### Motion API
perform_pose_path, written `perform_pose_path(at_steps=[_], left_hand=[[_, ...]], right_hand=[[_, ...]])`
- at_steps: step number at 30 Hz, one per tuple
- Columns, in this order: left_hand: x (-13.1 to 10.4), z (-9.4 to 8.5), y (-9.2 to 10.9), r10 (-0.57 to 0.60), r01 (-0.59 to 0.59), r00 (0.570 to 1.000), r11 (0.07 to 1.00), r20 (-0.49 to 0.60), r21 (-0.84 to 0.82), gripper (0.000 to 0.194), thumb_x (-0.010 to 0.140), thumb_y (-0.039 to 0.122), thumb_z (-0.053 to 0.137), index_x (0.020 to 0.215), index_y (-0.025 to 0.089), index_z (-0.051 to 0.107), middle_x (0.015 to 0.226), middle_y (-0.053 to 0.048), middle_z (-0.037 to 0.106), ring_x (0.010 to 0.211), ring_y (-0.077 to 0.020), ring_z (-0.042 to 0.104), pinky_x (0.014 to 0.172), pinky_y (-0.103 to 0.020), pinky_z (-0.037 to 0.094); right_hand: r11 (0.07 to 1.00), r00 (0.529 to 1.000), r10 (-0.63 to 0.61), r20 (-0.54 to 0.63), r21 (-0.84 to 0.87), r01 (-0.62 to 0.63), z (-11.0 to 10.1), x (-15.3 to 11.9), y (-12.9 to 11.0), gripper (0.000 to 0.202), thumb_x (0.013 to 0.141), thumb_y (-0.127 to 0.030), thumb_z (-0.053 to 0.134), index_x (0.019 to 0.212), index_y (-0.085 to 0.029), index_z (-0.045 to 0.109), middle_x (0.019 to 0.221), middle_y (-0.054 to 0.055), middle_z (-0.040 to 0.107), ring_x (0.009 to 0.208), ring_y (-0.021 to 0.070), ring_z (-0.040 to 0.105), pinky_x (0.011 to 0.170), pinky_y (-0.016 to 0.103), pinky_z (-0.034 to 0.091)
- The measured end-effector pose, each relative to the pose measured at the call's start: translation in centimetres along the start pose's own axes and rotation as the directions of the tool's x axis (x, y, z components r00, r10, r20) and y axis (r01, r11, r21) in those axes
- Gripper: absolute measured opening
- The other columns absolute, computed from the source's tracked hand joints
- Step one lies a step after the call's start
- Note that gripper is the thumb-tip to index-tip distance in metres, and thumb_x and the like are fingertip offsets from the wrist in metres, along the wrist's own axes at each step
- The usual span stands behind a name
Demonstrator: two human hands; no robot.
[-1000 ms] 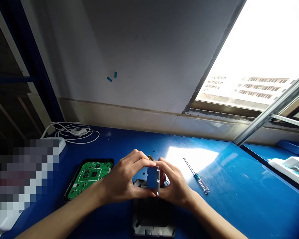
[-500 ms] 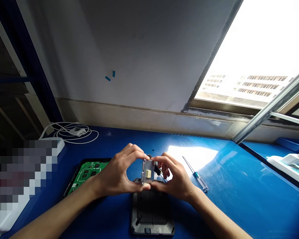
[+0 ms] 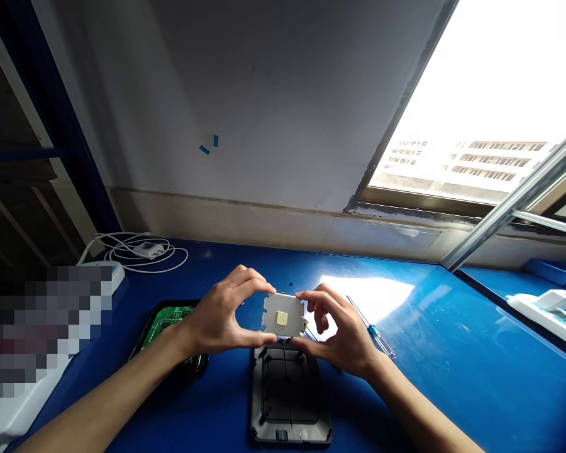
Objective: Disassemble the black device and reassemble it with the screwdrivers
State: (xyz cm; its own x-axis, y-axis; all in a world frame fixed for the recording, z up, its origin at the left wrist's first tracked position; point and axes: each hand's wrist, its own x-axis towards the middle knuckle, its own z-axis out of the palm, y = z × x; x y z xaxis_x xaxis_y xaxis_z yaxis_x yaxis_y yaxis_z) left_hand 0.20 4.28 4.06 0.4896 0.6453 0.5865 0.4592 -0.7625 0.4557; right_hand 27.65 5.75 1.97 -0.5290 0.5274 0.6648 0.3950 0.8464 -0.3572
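A flat grey metal plate (image 3: 292,307) with a small cream square pad (image 3: 282,318) on its face is held up between both hands. My left hand (image 3: 221,311) pinches its left part, thumb below and fingertips above. On the right, my right hand (image 3: 337,324) grips the top and bottom edges in the same way. Below the plate lies a black plastic housing (image 3: 290,399). Left of it, partly behind my left forearm, a green circuit board (image 3: 167,319) sits in a black case.
A screwdriver with a clear blue handle (image 3: 381,340) lies right of my right hand. Coiled white cable with a plug (image 3: 148,250) is at the back left. A white power strip (image 3: 547,318) stands at far right, near a blue tray (image 3: 554,272).
The metal plate has turned so its broad face shows more fully. My hands have moved slightly apart and a little upward, both still holding it.
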Motion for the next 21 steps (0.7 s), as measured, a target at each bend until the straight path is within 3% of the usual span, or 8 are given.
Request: perform_pose_path(at_steps=[21], left_hand=[[-0.2,1.3,0.7,-0.007,0.007,0.999,1.0,0.045,0.008,0.049,0.074,0.021,0.09,0.114,0.02,0.063,0.109,-0.005,0.069,0.097,-0.0252,0.063,0.086,-0.039,0.052]], right_hand=[[0.999,0.999,-0.039,0.017,0.033,0.039,0.6,-0.1,-0.3,0.053,0.092,-0.052,0.078,0.132,-0.023,0.059,0.09,0.0,0.056,0.056,0.008,0.048,0.049,0.022,0.048]])
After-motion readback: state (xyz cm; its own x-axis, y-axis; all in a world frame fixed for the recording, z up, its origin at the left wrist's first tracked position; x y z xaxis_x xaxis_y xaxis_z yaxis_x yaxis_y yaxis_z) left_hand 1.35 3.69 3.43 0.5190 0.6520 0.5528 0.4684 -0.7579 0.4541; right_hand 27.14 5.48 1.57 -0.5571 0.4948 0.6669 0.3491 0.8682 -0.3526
